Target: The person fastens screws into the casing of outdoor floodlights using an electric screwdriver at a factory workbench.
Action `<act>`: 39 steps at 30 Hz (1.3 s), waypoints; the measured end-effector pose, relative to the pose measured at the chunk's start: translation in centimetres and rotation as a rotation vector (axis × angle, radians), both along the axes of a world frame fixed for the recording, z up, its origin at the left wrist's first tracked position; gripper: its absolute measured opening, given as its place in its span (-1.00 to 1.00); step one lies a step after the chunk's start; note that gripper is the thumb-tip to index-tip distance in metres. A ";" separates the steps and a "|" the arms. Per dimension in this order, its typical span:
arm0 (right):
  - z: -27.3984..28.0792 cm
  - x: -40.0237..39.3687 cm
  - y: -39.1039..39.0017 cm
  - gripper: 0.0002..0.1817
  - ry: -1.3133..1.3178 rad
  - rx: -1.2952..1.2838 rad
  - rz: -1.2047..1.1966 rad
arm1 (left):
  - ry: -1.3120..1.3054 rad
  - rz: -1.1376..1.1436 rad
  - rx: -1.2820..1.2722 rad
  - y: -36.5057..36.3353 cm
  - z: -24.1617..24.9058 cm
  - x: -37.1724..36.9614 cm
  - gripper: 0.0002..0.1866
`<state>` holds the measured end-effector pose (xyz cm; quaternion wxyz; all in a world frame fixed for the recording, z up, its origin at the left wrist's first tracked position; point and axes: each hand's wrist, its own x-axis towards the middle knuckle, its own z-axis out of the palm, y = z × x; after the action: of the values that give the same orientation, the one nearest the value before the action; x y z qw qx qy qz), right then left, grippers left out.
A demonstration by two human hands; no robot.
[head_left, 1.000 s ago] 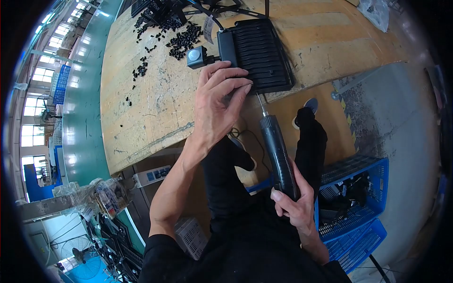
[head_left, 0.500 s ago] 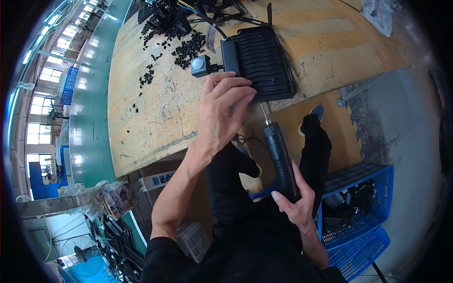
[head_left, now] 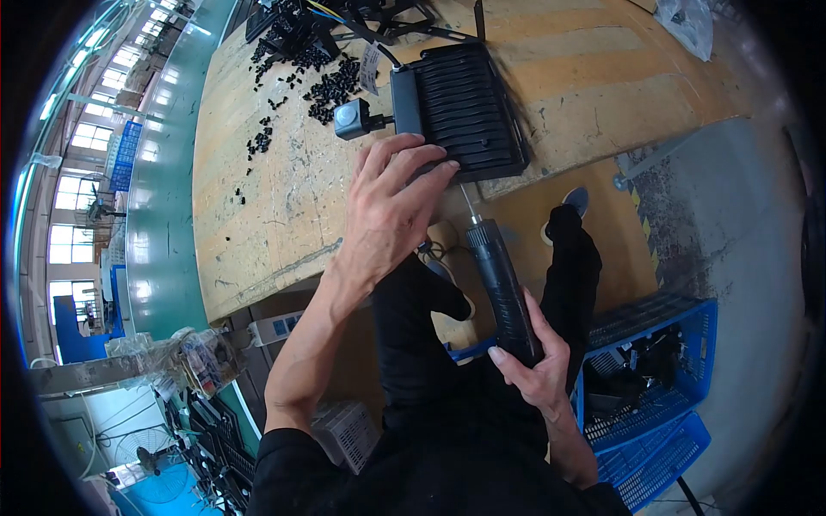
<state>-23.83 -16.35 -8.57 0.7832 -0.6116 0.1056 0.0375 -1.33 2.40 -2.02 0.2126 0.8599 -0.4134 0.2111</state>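
Note:
A black finned lamp housing [head_left: 469, 112] lies at the table's front edge, with a small box-like sensor [head_left: 350, 119] jutting from its left side. My left hand [head_left: 391, 202] rests its fingertips on the housing's lower left corner; whether they pinch a small part cannot be made out. Wrapped in my right hand [head_left: 542, 361] is a black electric screwdriver [head_left: 503, 292], tilted up and leftward. Its thin metal bit reaches the housing's near edge, close to my left fingertips. The very tip of the bit is hidden.
Small black screws or fittings [head_left: 331, 90] lie scattered on the wooden table [head_left: 275, 198]. Black brackets and cables [head_left: 297, 30] are heaped at the back left. A plastic bag [head_left: 686, 27] lies at the back right. Blue crates [head_left: 701, 353] stand at the lower right.
The housing, both hands and the screwdriver appear slightly further left in view, as does the table. My left hand keeps its fingers at the housing's corner, and my right hand still holds the screwdriver.

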 end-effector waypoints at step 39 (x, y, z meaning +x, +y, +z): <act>-0.4 0.7 -0.7 -0.07 0.032 -0.003 -0.009 | 0.161 0.029 -0.089 -1.4 1.4 1.2 -0.82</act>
<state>-23.17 -17.09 -8.98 0.7807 -0.6115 0.1210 0.0438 -0.16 1.04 -0.66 0.2799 0.8696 -0.3729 0.1624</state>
